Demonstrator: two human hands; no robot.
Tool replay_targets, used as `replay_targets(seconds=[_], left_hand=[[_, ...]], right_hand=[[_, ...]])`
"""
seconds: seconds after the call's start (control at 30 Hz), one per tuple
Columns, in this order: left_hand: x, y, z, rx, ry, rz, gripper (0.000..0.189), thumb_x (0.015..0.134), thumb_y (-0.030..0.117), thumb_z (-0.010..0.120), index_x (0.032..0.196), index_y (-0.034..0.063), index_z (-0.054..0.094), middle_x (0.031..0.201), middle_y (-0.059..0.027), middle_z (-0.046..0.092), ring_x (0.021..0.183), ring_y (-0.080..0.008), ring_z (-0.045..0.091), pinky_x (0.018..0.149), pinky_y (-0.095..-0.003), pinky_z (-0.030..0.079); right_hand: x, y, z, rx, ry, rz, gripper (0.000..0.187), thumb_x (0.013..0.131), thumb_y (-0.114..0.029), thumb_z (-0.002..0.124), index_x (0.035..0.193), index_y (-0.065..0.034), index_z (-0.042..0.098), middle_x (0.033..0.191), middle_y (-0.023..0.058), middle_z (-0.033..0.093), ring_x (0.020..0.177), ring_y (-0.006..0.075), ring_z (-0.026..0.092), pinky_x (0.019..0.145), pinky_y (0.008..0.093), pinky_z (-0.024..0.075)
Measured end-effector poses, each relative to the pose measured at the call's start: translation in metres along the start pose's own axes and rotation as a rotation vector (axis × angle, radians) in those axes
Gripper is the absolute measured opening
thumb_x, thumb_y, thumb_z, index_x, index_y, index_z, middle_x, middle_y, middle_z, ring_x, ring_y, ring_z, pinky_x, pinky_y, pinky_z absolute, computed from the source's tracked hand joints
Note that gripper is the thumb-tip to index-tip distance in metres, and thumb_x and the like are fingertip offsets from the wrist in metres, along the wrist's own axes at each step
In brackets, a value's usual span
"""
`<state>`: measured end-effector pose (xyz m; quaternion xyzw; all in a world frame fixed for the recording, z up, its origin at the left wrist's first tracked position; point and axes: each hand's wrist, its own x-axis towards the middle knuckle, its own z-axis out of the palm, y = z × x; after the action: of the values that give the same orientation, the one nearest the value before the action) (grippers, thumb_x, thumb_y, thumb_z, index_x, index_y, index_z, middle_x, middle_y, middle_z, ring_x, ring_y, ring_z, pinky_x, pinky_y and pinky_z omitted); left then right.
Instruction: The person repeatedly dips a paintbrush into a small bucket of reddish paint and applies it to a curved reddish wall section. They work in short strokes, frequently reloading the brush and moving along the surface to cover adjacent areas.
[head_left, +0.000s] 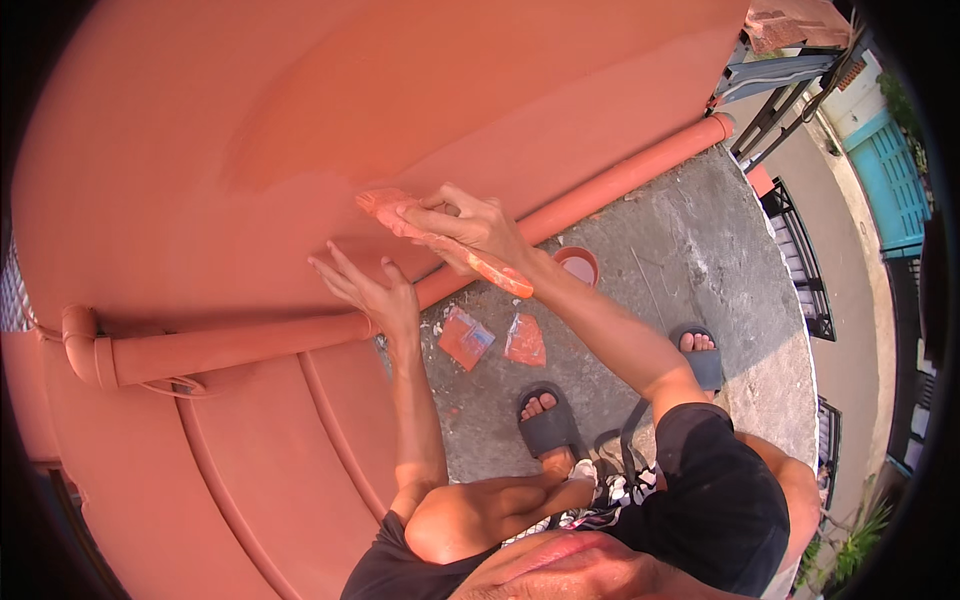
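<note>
My right hand (476, 229) grips a paintbrush (499, 271) smeared with orange-red paint along its handle. The bristle end points up and to the left, at the terracotta-coloured wall (300, 112); whether it touches the surface I cannot tell. Lower and to the left, my left hand (379, 296) has its fingers apart and holds nothing. It is close to the wall, just over a painted pipe (255, 343) along the wall's foot. A darker orange patch, which looks like wet paint, spreads across the wall above both hands.
A small round tub (577, 265) with a pale inside stands on the concrete ledge (652, 225), partly behind my right forearm. Two paint-stained scraps (466, 337) lie near my sandalled foot (546, 420). The ledge's edge (787, 277) drops to a street on the right.
</note>
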<state>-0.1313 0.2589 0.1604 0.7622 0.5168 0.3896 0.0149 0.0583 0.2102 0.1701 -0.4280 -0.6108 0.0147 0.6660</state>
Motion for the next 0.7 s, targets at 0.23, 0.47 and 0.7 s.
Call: replay_targets(seconds=[0.23, 0.47, 0.7], left_hand=[[-0.001, -0.003, 0.003, 0.031, 0.018, 0.048, 0.082, 0.100, 0.035, 0.064, 0.165, 0.0100, 0.022, 0.169, -0.0304, 0.006, 0.155, -0.0503, 0.008, 0.122, -0.0639, 0.015], [-0.002, 0.015, 0.012, 0.017, 0.031, 0.073, 0.086, 0.101, 0.054, 0.057, 0.165, 0.0093, 0.021, 0.169, -0.0307, 0.005, 0.156, -0.0502, 0.006, 0.122, -0.0651, 0.014], [-0.004, 0.043, 0.019, 0.039, 0.021, 0.111, 0.087, 0.104, 0.058, 0.050, 0.164, 0.0040, 0.019, 0.170, -0.0298, 0.002, 0.156, -0.0493, 0.006, 0.122, -0.0639, 0.016]], right_hand=[[0.017, 0.079, -0.207, -0.118, 0.510, 0.297, 0.031, 0.098, -0.012, 0.073, 0.125, 0.0006, 0.069, 0.086, 0.0005, 0.066, 0.063, 0.0044, 0.051, 0.056, 0.0213, 0.0428], [0.022, 0.097, -0.223, -0.588, 0.855, 0.121, 0.029, 0.094, -0.007, 0.074, 0.122, 0.0012, 0.069, 0.093, 0.0052, 0.065, 0.067, 0.0098, 0.053, 0.059, 0.0261, 0.0465], [-0.003, 0.019, -0.044, -0.281, 0.188, 0.020, 0.039, 0.084, -0.004, 0.073, 0.122, -0.0138, 0.073, 0.104, 0.0095, 0.066, 0.069, 0.0173, 0.066, 0.055, 0.0318, 0.0550]])
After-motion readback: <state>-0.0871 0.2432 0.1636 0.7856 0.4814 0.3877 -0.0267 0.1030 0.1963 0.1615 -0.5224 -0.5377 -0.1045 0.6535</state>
